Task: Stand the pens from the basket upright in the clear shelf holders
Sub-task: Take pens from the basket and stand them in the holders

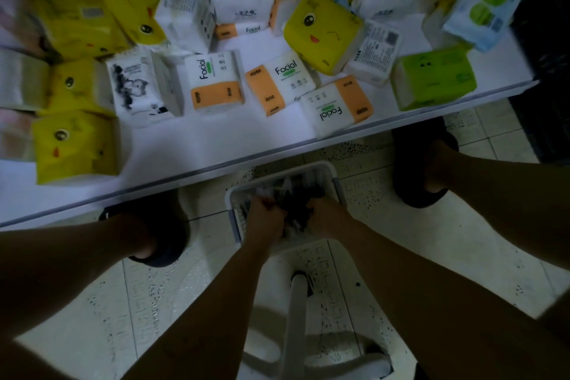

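A white plastic basket (331,174) stands on the tiled floor below the shelf edge, filled with a dark, blurred heap of pens (296,187). Both my hands reach down into it. My left hand (263,216) has its fingers curled into the pens at the basket's left side. My right hand (327,214) is curled into the pens on the right side. The hands sit close together with pens between them. No clear holders are in view.
A white shelf (216,145) above the basket carries several tissue packs: yellow, orange-and-white "Facial", green and blue. My legs and dark slippers (422,163) stand either side of the basket. The basket's white handle (297,318) lies toward me.
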`<state>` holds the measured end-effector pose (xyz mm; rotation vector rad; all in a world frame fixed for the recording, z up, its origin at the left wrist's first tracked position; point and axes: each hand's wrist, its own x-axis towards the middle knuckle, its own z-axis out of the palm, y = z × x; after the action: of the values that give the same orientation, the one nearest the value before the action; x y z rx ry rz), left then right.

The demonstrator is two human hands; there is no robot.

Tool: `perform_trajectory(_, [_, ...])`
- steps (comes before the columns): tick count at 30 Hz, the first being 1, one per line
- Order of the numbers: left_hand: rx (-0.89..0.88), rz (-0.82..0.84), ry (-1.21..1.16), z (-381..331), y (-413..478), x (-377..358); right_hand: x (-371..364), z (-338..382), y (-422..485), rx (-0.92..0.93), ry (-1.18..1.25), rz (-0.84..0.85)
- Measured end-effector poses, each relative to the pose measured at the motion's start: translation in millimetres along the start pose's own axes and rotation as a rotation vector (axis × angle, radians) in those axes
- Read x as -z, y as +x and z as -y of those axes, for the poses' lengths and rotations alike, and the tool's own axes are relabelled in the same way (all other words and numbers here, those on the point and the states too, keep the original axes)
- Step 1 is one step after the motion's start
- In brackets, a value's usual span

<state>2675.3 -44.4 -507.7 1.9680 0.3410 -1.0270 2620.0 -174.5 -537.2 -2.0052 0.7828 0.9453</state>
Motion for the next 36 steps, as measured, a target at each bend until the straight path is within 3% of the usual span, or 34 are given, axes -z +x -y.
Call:
perform_trajectory(10, [-0.128,0.053,0.094,-5,-17,18,-11,10,14,-0.046,-0.168,0.104])
perform_trajectory(16, [-0.022,0.030,0.145,7,-23,28,-2,13,16,-0.071,-0.224,0.124])
perform_trajectory(24, [-0.082,0.034,0.093,8,-28,36,-10,16,16,-0.041,-0.421,0.199])
perform_trajectory(28, [-0.031,0.048,0.058,13,-28,35,-5,21,17,-0.053,-0.433,0.126])
perform_trajectory(32, [-0.012,0.029,0.133,20,-26,37,-17,26,17,-0.034,-0.514,0.174])
perform_trajectory(36, [-0.044,0.031,0.185,19,-27,39,-24,30,6,0.014,-0.519,0.002])
